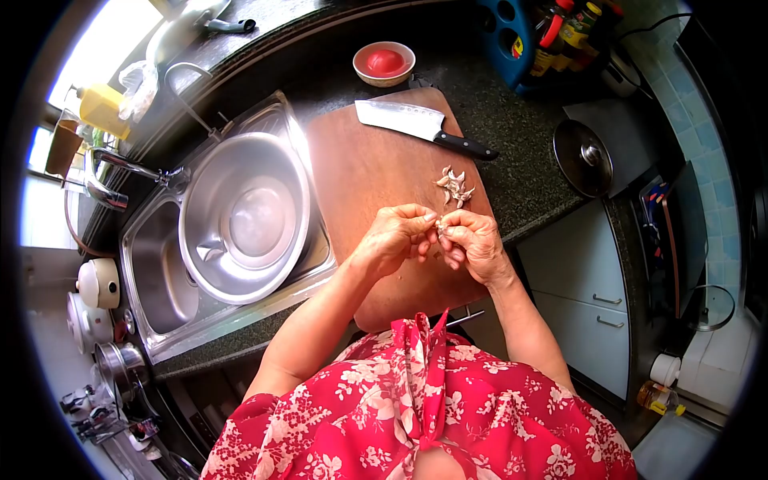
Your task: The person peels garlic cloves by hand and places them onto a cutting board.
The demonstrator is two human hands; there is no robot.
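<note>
Over the wooden cutting board (344, 168), my left hand (398, 238) and my right hand (474, 242) meet with their fingertips pinched together. Between them is a small pale garlic clove (440, 227), mostly covered by the fingers. Just beyond my right hand, a small pile of unpeeled garlic cloves (454, 187) lies on the board. A cleaver (400, 117) with a black handle rests flat across the board's far end, its handle reaching past the right edge. Tiny scraps lie on the board beneath my hands.
Left of the board, a large metal basin (240, 272) sits over the sink (164, 276) beside the faucet (108, 192). A bowl (384, 78) with a red, round item stands behind the board. To the right are a glass pot lid (572, 164) and a blue rack (500, 48) of bottles.
</note>
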